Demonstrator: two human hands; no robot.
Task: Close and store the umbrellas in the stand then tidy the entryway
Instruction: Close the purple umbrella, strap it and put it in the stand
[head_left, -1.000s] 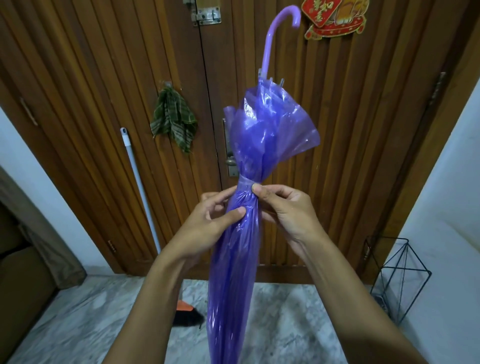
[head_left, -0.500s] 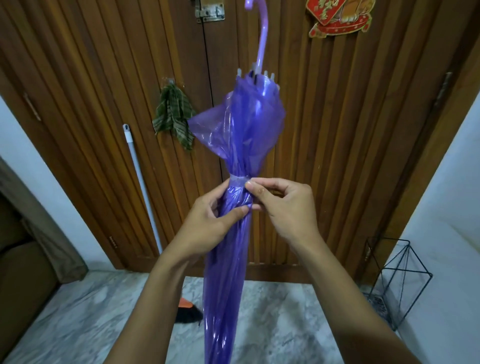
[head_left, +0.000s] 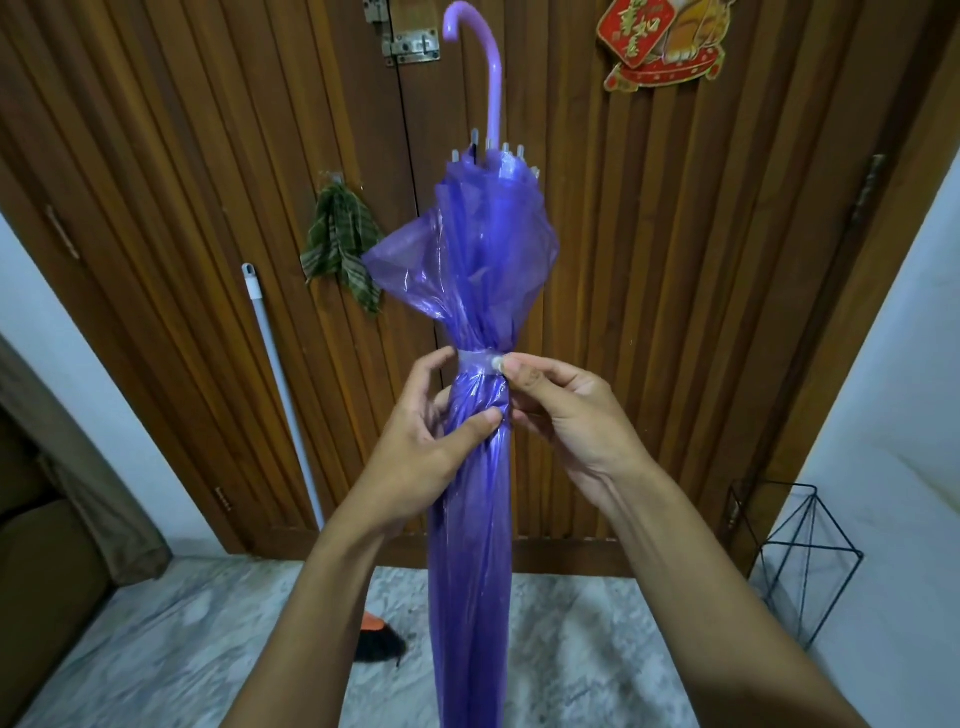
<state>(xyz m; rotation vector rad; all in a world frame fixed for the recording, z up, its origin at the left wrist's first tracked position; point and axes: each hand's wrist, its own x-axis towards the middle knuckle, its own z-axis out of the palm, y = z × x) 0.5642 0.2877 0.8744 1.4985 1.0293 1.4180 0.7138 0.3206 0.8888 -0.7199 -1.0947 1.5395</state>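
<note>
From the head camera, a purple see-through umbrella (head_left: 472, 519) is held upright in the middle of the entryway, in front of a slatted wooden door (head_left: 649, 312). Its hooked handle (head_left: 496, 88) points up, and its lower end runs out of view at the bottom. The canopy is folded and gathered. Below a pale strap (head_left: 472, 359) it is wrapped tight, and above the strap it balloons out loosely.

The left hand (head_left: 415, 452) grips the umbrella just under the strap, with the thumb curled across the front and the fingers reaching round behind. The right hand (head_left: 576, 421) pinches the strap's end between thumb and forefinger, against the right side of the bundle.

A black wire stand (head_left: 800, 556) sits on the marble floor (head_left: 208, 623) at its right edge, in the corner where the door frame meets the white wall. It is well apart from the umbrella, and I can see nothing in it.

A white pole (head_left: 283, 395) leans against the left part of the door. On the floor near the door's foot lies a dark brush head (head_left: 382, 644) with an orange top, partly hidden by the left forearm. A green checked cloth (head_left: 340, 239) hangs on the door to the left of the umbrella. A metal latch (head_left: 410, 44) sits near the door's top edge, and a red decoration (head_left: 660, 41) is at upper right.
</note>
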